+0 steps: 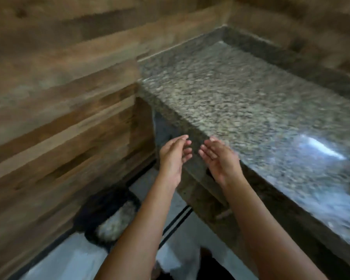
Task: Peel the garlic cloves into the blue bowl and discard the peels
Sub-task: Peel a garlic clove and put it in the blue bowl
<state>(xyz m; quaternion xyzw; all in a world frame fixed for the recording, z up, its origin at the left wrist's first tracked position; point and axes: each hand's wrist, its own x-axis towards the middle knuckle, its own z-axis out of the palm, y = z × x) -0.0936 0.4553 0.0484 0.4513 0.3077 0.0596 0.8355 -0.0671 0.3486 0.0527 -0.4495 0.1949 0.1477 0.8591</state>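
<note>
The left hand (173, 158) and the right hand (218, 160) are held out side by side with the palms turned toward each other. The fingers are loosely straight and hold nothing, and they point away from the person. A narrow gap lies between the two sets of fingertips, so the hands are apart and not touching. The right hand hangs over the front edge of the speckled stone bench (240, 93), whose top runs off to the right of that hand and beyond it. The left hand is just off the bench's corner, with the wood-panelled wall (59, 98) to its left. Below the left hand, nearer the person and left of the forearm, a black bin (91, 211) stands on the pale floor (73, 259) with its mouth facing up. Its long axis seems to run slantwise along the wall. It holds a pale heap (117, 223) too blurred to tell as peels.
</note>
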